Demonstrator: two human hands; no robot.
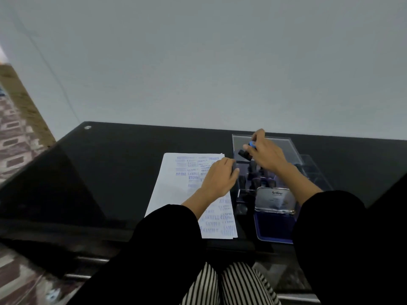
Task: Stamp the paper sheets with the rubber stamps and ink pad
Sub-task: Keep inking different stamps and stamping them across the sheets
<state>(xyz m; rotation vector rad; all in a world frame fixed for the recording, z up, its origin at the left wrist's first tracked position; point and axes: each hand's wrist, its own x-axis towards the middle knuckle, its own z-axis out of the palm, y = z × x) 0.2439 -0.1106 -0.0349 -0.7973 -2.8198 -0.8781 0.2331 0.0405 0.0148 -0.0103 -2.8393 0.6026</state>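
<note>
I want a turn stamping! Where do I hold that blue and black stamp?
Pinch the blue top of the stamp from above, as the right hand does. The lower black end probably carries the inky face, so keep fingers off it.

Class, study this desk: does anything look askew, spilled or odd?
Only the paper sheets: their blue stamp prints overlap in crowded clusters near the top and bottom right. The ink pad lies open, with no visible spill.
</note>
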